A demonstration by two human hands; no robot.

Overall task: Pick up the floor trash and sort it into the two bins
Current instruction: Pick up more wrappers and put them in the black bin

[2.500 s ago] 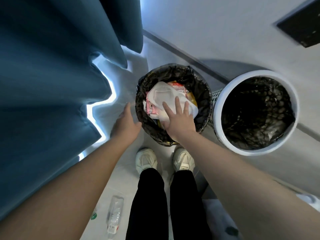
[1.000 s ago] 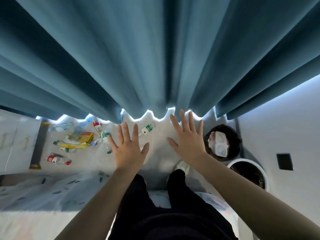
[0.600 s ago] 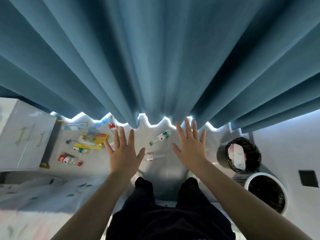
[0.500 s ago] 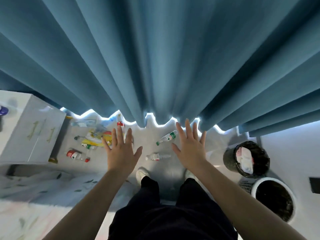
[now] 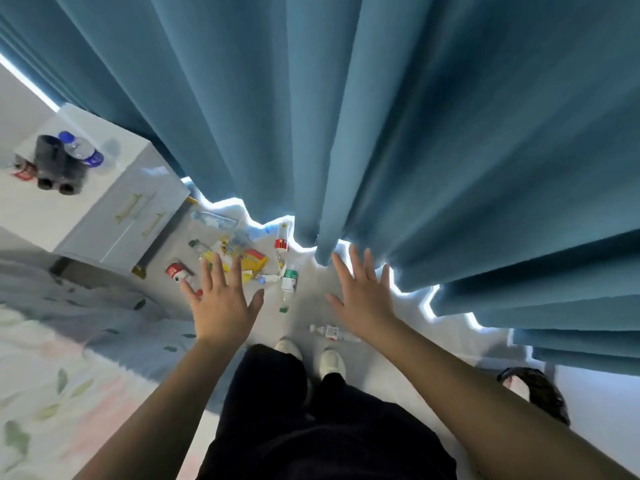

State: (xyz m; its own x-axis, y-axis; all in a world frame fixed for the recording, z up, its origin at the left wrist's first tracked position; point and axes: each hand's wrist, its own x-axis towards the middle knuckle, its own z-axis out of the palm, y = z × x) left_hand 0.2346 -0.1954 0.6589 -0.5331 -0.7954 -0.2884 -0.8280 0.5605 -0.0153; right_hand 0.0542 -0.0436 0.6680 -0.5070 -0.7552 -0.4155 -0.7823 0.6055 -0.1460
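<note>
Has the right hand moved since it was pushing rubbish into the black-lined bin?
Yes: the right hand has left the black-lined bin and now hovers open, well to its left.

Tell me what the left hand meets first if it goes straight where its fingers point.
Probably the yellow packet just beyond the left hand; depth is unclear, so it may pass above it.

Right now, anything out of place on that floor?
Yes: trash is strewn between the nightstand and curtain. A green-label bottle, a red-label bottle and a small bottle by the shoes lie on their sides, plus loose yellow packaging. The left hand and right hand hold nothing.
</note>
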